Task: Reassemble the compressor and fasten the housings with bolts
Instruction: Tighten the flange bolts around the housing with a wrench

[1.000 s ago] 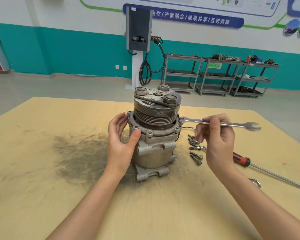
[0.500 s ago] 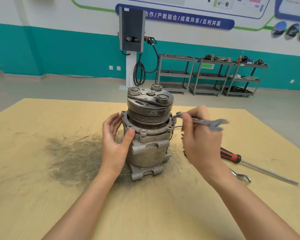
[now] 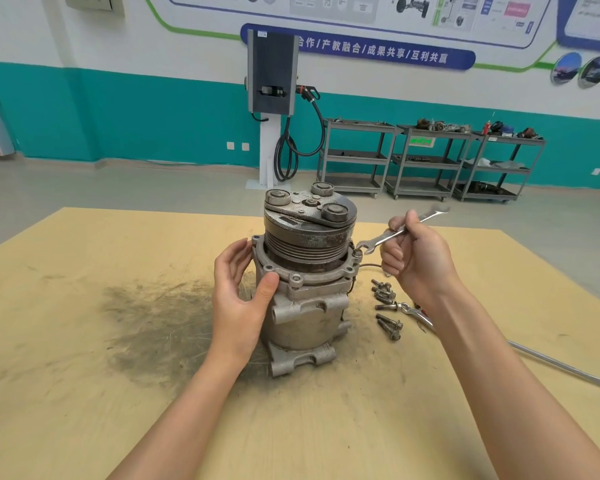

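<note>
The compressor (image 3: 303, 306) stands upright mid-table, its grooved pulley and clutch plate on top. My left hand (image 3: 239, 292) holds its left side, thumb on the flange and fingers curved behind the housing. My right hand (image 3: 418, 263) grips a silver open-end wrench (image 3: 395, 232). The wrench's lower jaw sits at a bolt head (image 3: 358, 252) on the right edge of the flange. Several loose bolts (image 3: 387, 308) lie on the table to the right of the compressor.
The wooden table (image 3: 118, 393) carries a dark grime patch (image 3: 160, 327) left of the compressor. A second wrench (image 3: 414, 313) and a long screwdriver shaft (image 3: 561, 367) lie at the right, partly under my right forearm. Metal carts and a charger post stand far behind.
My right hand swung the wrench handle from pointing right toward the back right, the jaw staying at the flange bolt. The loose bolts show again. My left hand stayed on the housing.
</note>
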